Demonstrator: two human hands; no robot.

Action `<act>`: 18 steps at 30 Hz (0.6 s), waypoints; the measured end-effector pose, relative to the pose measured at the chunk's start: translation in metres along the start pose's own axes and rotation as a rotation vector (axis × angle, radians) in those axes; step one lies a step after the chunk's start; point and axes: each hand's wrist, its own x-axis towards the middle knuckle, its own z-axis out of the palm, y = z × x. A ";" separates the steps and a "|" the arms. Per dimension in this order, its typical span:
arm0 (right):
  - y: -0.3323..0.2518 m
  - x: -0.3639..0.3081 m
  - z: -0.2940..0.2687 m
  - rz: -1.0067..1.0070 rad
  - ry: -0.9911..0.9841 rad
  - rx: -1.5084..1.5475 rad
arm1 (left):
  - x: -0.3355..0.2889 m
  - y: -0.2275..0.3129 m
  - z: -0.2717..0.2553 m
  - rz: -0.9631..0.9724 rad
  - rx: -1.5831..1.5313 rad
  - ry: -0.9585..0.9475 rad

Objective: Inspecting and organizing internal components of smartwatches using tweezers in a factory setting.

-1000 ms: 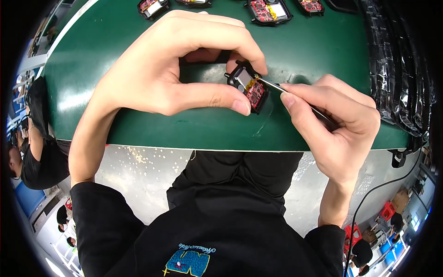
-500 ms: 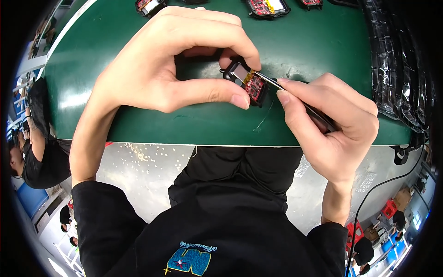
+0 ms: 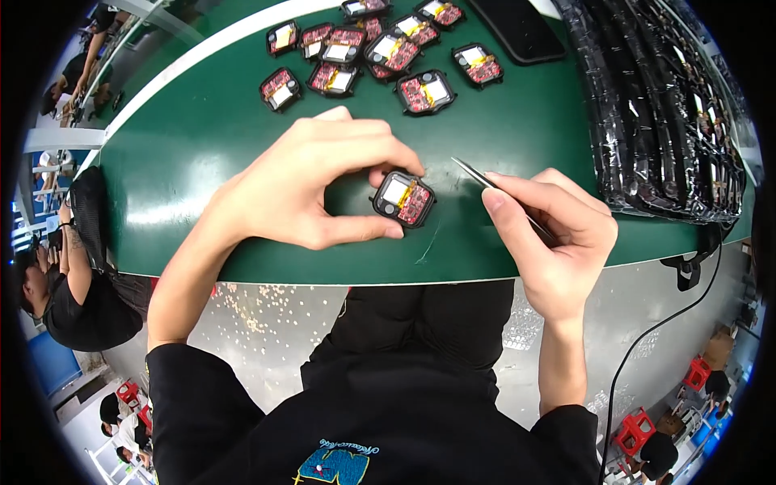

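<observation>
My left hand (image 3: 323,182) grips an opened smartwatch case (image 3: 404,199) between thumb and fingers, just above the green tabletop. Inside its black frame show a red circuit board, a silvery-white block and yellow tape. My right hand (image 3: 558,234) pinches a pair of metal tweezers (image 3: 477,175); their tips point up and left, apart from the case. Beyond my hands lie several similar open watch cases (image 3: 391,53), some overlapping, along the far side of the table.
A black phone-like slab (image 3: 517,31) lies at the far right. Stacked black plastic trays (image 3: 638,121) with more watch cases stand on the right side of the green table (image 3: 186,145). A black cable (image 3: 647,339) hangs at right. Another person (image 3: 81,291) sits at left.
The tweezers have drawn back from the watch case, which is turned more upright in my left hand. The view has shifted, bringing more of the far table into sight.
</observation>
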 end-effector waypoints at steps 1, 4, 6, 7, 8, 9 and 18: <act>0.000 0.000 0.000 -0.024 0.013 0.003 | 0.000 0.003 -0.002 0.008 0.039 -0.015; -0.006 0.001 -0.002 -0.019 0.012 0.019 | -0.002 0.005 -0.004 0.023 0.126 -0.016; -0.006 -0.001 -0.002 -0.020 0.052 0.055 | 0.000 0.010 -0.006 0.003 0.136 -0.019; -0.006 -0.001 -0.002 -0.019 0.062 0.072 | 0.001 0.012 -0.008 0.015 0.120 0.001; -0.006 -0.002 -0.002 -0.017 0.069 0.082 | 0.001 0.019 -0.012 -0.049 0.042 0.023; -0.003 -0.003 -0.002 -0.028 0.096 0.103 | 0.006 0.021 -0.013 -0.092 -0.051 0.044; -0.003 -0.004 0.001 -0.051 0.059 0.125 | 0.190 0.031 -0.099 0.064 0.108 0.211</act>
